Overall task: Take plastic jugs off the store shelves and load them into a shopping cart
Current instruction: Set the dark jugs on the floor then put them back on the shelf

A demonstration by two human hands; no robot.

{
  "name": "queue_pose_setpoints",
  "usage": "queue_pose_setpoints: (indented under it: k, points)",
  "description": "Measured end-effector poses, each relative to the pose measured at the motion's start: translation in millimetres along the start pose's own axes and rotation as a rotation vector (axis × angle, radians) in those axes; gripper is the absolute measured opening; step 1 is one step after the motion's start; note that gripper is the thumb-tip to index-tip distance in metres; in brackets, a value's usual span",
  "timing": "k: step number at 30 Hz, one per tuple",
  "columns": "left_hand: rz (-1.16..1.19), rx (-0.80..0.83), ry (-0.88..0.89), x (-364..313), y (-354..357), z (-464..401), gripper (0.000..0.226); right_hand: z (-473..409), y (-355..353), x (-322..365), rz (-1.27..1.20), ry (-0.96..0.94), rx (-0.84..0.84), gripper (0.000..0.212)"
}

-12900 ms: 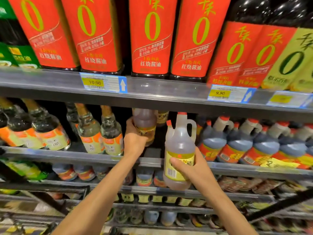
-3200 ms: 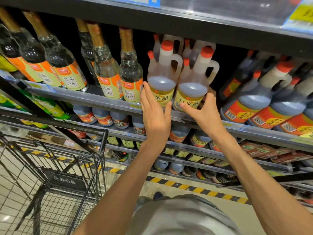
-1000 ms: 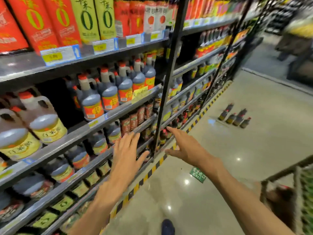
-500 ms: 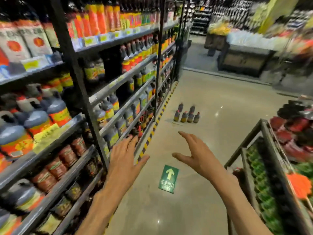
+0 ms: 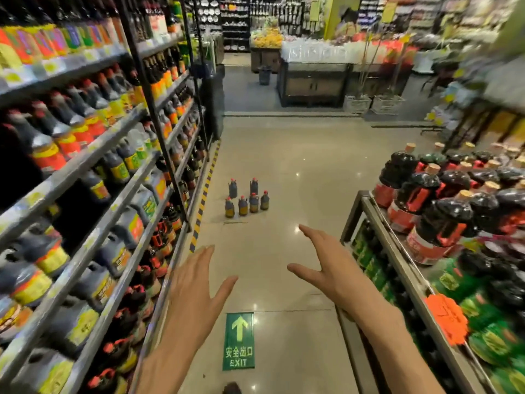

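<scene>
While both the left hand [image 5: 196,282] and right hand [image 5: 331,268] are being held spread and empty, jugs [image 5: 245,199] are standing ahead on the floor; probably dark plastic, they are best being approached squarely, the cart being unseen.

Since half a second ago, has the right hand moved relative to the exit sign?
Cannot tell for sure: the camera turned too. The right hand sits up and right of the exit sign, much as before, open and empty.
</scene>
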State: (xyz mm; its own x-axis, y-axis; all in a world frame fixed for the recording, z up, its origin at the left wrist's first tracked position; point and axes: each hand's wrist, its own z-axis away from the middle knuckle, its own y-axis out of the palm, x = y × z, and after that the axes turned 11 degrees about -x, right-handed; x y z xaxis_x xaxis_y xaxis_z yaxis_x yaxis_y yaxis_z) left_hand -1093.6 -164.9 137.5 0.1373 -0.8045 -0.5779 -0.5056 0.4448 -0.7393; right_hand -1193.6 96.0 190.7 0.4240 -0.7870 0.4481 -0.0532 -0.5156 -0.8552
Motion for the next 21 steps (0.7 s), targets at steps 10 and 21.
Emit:
queue_pose_setpoints:
  k: [10, 21]
  points:
    - [0.099, 0.05, 0.073, -4, 117, -217, 0.081, -183, 24, -72, 0.018, 0.16, -0.012, 0.089]
    - [0.149, 0.109, 0.204, -49, 237, -447, 0.079, -391, 32, -162, -0.027, 0.271, -0.065, 0.085]
